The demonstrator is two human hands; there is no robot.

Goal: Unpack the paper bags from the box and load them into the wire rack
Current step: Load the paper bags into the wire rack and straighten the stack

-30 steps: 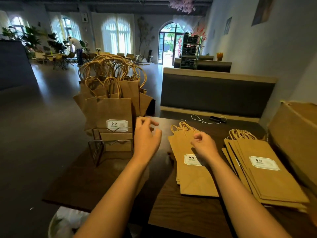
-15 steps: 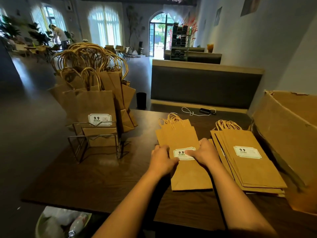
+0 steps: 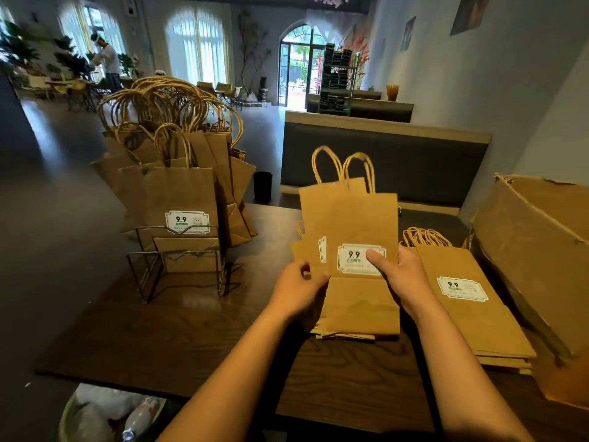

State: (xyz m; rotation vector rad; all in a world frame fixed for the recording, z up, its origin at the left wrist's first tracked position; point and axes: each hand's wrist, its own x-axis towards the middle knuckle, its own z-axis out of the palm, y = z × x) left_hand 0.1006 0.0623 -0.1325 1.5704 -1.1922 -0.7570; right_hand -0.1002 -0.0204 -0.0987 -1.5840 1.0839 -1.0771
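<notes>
Head view over a dark wooden table [image 3: 178,339]. Centre: small bundle of folded brown paper bags [image 3: 360,224] raised off the tabletop and tilted toward the camera, twisted-paper handles uppermost, front bag bearing a white label printed "9.9". Left hand [image 3: 298,290] gripping the bundle's lower left edge, fingers curled round it; right hand [image 3: 403,275] gripping the right edge, thumb pressed flat across the label. Second bag in the bundle offset slightly to the left behind the first, its label partly exposed; exact number of bags in the bundle not discernible.

Right of the hands: flat stack of bags [image 3: 471,307] lying on the table, handles pointing away from the camera, top label facing up. Far right: open cardboard box [image 3: 538,250] with torn flaps, resting against the stack's far edge.

Left: wire rack [image 3: 178,266] standing on the table near its left rim, rear slots packed with upright bags [image 3: 181,193], handles fanned above; front wire compartment holding a shorter folded bag, foremost section without bags.

Lower left, below the table edge: bin with a pale liner [image 3: 95,413] containing a plastic bottle.

Background: upholstered bench back [image 3: 382,154] behind the table, small black cylindrical container [image 3: 263,186] on the floor beside it, arched windows, potted plants, and a distant person [image 3: 108,60] standing near tables and chairs
</notes>
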